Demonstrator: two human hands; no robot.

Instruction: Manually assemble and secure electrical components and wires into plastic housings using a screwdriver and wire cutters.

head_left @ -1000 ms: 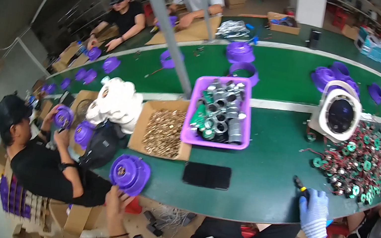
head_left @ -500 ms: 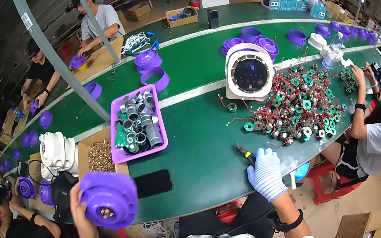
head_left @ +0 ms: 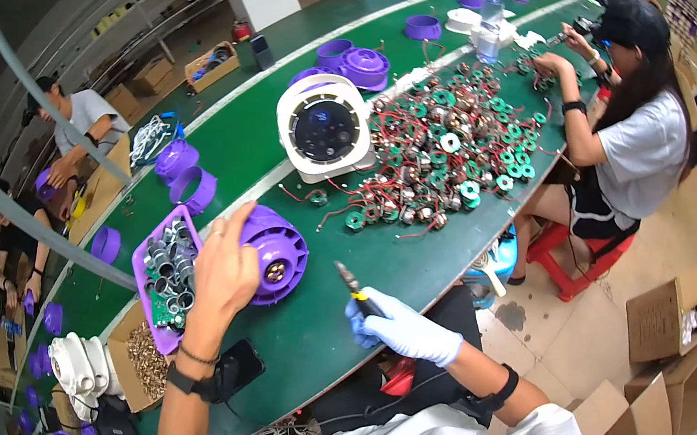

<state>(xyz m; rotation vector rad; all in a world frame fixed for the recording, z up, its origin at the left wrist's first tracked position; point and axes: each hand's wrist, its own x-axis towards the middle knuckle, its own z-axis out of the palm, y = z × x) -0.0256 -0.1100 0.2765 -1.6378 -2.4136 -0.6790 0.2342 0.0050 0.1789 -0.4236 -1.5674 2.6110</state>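
L hand (head_left: pixel 228 266), bare, is gripping the purple housing (head_left: pixel 274 247) by its L side, fingers spreading along the rim; thumb's hidden, so can't tell how it's bearing. Housing is tilting w/ its round face toward the head cam, over the tabletop (head_left: pixel 305 339), btwn the purple tray (head_left: pixel 143 268) and the pliers (head_left: pixel 357 292); can't tell if its lower edge is touching down. Brass bits (head_left: pixel 274 271) are showing in its centre.

R hand (head_left: pixel 408 327), gloved, is closing its fingers round the yellow-and-black handles, nose pointing up-L toward the housing but staying apart from it; can't tell if the nose is parted.

For doing this well, IMO: the L grip should be steadying the rim firmly, w/ fingers staying clear of the centre & the pliers' path. Resting the housing's edge on the tabletop would prob. be helping vs. wobble. R wrist should be lining the nose up square w/ the bits, not levering sideways, b/c the housing looks like plastic & could be marking. Also worth minding: red-wired parts (head_left: pixel 449 142) are lying beyond, and the phone (head_left: pixel 243 369) is lying near the L wrist, so elbows should be moving w/ care.
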